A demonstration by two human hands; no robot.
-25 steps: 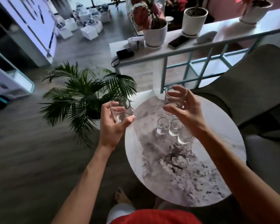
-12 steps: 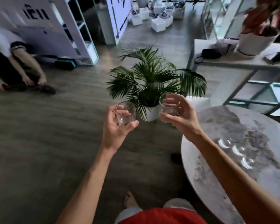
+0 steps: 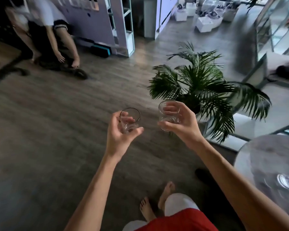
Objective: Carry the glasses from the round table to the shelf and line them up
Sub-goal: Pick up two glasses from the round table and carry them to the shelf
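I hold one clear glass in each hand over bare floor. My left hand (image 3: 122,135) wraps a glass (image 3: 129,120) upright; my right hand (image 3: 182,124) wraps a second glass (image 3: 168,115), also upright. The white shelf unit (image 3: 123,25) stands well ahead and to the left, nearer my left hand. The round table (image 3: 264,157) (more glasses (image 3: 287,181) blurred on it) lies low to my right.

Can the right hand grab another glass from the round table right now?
Probably not. The right hand is already wrapped around a glass, and the round table with its leftover glasses sits off to the right, behind that arm.
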